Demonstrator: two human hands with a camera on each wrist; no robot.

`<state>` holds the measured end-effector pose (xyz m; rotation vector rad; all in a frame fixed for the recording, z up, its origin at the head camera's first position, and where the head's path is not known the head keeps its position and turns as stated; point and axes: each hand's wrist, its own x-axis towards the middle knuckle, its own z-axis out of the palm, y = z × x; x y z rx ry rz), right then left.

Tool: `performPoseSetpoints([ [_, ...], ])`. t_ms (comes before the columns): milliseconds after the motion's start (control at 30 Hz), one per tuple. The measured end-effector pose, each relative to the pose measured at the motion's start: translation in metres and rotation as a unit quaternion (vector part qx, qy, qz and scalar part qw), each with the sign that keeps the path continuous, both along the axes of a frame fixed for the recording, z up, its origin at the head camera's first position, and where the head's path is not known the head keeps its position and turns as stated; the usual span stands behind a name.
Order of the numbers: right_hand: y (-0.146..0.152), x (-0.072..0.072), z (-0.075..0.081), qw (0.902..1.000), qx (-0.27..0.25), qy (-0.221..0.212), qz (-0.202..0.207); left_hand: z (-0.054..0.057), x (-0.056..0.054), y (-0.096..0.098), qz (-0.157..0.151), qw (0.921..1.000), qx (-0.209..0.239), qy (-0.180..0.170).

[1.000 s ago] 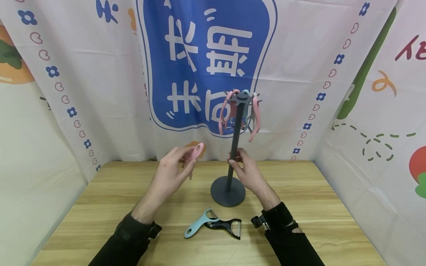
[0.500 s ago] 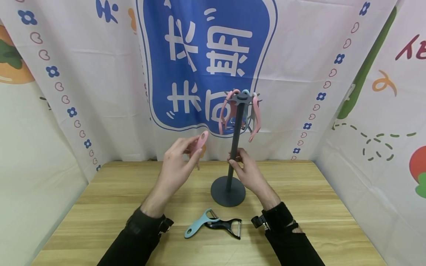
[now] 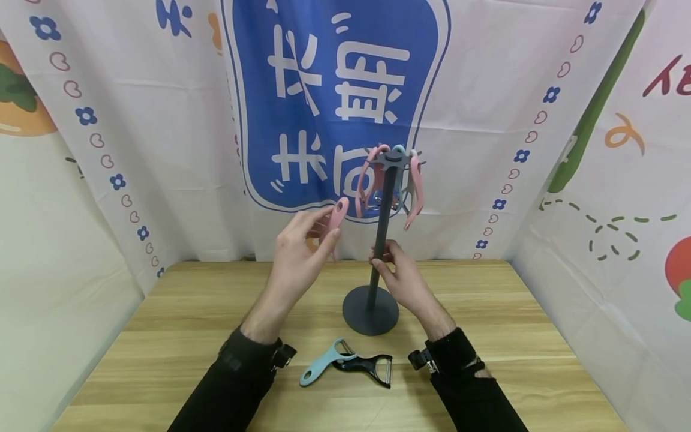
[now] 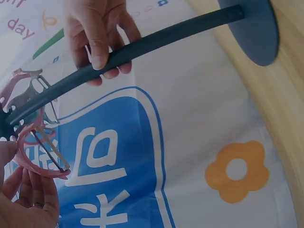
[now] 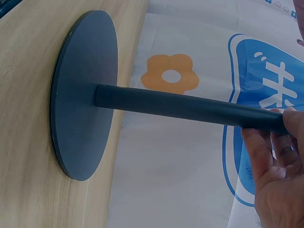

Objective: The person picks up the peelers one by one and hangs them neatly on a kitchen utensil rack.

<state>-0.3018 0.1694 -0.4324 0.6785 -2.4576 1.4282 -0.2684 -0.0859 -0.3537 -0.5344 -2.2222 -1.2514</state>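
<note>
My left hand (image 3: 299, 252) pinches a pink peeler (image 3: 338, 214) by its handle, holed end up, in the air left of a dark grey stand (image 3: 382, 228). The left wrist view shows that peeler's blade (image 4: 50, 149) close to the stand's top. Around the lower half of the upright pole (image 5: 180, 105), the thumb and fingers of my right hand (image 3: 403, 281) are curled. Hooks at the top (image 3: 394, 158) carry several peelers, among them a pink one (image 3: 414, 192) at the right and a light blue one (image 3: 399, 149) behind the pole.
On the wooden table (image 3: 459, 312), a light blue peeler (image 3: 320, 366) lies partly over a black peeler (image 3: 369, 366) in front of the stand's round base (image 3: 358, 312). A printed cloth (image 3: 475, 78) hangs behind the table.
My left hand has moved up and right with the pink peeler, closer to the top of the stand. The right hand and the stand have stayed in place.
</note>
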Motion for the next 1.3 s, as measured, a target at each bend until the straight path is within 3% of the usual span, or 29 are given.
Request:
performPoseSetpoints([
  [467, 0.001, -0.001, -0.001, 0.9999, -0.01, 0.003, 0.01, 0.023, 0.0, 0.016, -0.017, 0.999, 0.036, 0.021],
  [867, 0.002, 0.001, -0.001, 0.9999, -0.001, 0.015, 0.006, 0.047, -0.001, 0.024, -0.016, 0.9981, 0.037, 0.046],
  [1300, 0.003, 0.0, -0.001, 0.9997, -0.005, 0.02, 0.013, 0.069, -0.009, 0.032, -0.032, 0.9971, 0.045, 0.053],
])
